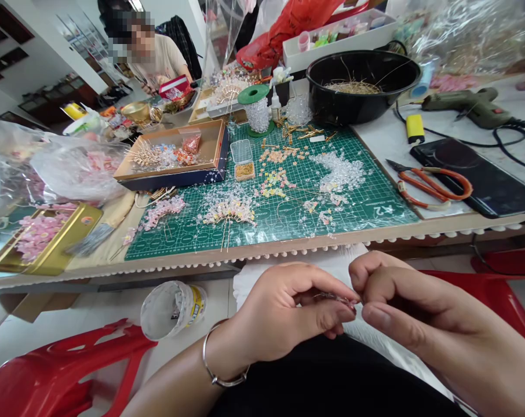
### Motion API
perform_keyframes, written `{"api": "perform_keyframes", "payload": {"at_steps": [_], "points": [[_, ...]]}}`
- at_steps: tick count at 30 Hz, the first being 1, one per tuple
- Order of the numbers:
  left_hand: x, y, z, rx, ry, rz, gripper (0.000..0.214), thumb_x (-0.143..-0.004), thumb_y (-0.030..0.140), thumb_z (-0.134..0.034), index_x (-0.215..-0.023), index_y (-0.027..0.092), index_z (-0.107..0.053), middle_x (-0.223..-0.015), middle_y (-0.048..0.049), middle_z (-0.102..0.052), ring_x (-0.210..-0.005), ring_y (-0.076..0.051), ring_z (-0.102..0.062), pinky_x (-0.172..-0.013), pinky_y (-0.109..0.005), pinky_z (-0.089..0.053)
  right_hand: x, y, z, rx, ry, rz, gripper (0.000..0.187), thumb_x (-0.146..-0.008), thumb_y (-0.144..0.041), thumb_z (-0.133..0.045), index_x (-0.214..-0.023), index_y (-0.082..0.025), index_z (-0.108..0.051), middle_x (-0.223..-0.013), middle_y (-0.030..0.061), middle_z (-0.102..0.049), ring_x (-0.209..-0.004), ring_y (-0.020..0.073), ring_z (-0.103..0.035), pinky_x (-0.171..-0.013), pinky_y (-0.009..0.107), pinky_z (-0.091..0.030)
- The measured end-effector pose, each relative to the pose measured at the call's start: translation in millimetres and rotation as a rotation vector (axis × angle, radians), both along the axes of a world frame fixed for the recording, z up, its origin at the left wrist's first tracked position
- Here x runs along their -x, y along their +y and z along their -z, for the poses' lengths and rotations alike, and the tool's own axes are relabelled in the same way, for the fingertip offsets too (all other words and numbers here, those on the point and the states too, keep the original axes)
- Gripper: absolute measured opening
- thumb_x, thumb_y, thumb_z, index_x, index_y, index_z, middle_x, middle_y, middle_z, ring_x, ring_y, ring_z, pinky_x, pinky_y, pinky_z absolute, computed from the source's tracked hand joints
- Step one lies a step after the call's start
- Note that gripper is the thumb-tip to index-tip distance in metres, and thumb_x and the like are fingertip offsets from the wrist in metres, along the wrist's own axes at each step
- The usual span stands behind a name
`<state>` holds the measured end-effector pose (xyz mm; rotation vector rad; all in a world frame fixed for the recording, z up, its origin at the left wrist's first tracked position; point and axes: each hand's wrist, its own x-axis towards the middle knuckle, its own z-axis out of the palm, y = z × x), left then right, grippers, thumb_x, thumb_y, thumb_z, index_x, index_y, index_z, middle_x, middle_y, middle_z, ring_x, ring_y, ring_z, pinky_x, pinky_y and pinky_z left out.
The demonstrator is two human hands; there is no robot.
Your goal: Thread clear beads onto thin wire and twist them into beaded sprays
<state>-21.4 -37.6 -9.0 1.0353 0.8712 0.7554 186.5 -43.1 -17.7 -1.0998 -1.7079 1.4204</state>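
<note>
Over the lap, left hand and right hand both pinch a tiny thin pinkish beaded wire piece, below the green cutting mat; a slackened fingertip would likely spill beads onto the white cloth.

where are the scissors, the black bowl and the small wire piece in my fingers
scissors [397, 168], head view, on the blades near the pivot
black bowl [353, 107], head view, on its front outer wall
small wire piece [331, 297], head view, on its visible middle
</note>
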Motion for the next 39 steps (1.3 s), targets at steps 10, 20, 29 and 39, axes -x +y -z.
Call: {"api": "perform_keyframes", "payload": {"at_steps": [10, 20, 29, 39], "points": [[1.2, 0.1, -9.4, -0.228, 0.222, 0.024, 0.029, -0.088, 0.043, -0.073, -0.096, 0.016, -0.079, -0.078, -0.0068, -0.071, -0.062, -0.013, -0.063, -0.061, -0.024, -0.050, 0.6, -2.7, -4.4, -0.152, -0.111, 0.028, 0.025, -0.099, -0.036, -0.059, -0.075, -0.028, -0.061, -0.085, -0.0012, -0.061, -0.078, 0.0151, -0.061, -0.064, 0.023, -0.051], [2.3, 5.6, -17.2, -0.456, 0.373, 0.101, 0.023, -0.092, 0.038, -0.070, -0.094, 0.017, -0.080, -0.084, -0.0074, -0.079, -0.076, -0.017, -0.070, -0.074, -0.025, -0.051, 1.2, -2.4, -4.4, -0.259, -0.169, 0.076, 0.026, -0.099, -0.032, -0.059, -0.073, -0.027, -0.058, -0.084, -0.0005, -0.058, -0.074, 0.0154, -0.058, -0.060, 0.024, -0.050], [-0.1, 6.8, -15.4, -0.380, 0.340, 0.123, 0.027, -0.094, 0.041, -0.067, -0.095, 0.018, -0.080, -0.081, -0.0060, -0.078, -0.069, -0.015, -0.068, -0.070, -0.025, -0.051, 4.4, -17.4, 2.3, -0.310, -0.222, 0.229, 0.011, -0.092, -0.025, -0.056, -0.082, -0.028, -0.055, -0.108, 0.0054, -0.059, -0.107, 0.0266, -0.057, -0.079, 0.034, -0.052], [-2.3, 3.6, -12.5, 0.048, 0.050, -0.059, 0.039, -0.073, 0.032, -0.088, -0.103, 0.018, -0.068, -0.092, -0.0037, -0.069, -0.079, -0.014, -0.065, -0.071, -0.024, -0.051, 6.6, -8.8, 8.2, -0.255, -0.132, 0.108, 0.014, -0.102, -0.024, -0.050, -0.089, -0.029, -0.055, -0.093, -0.0002, -0.061, -0.079, 0.0141, -0.063, -0.064, 0.022, -0.055]]}}
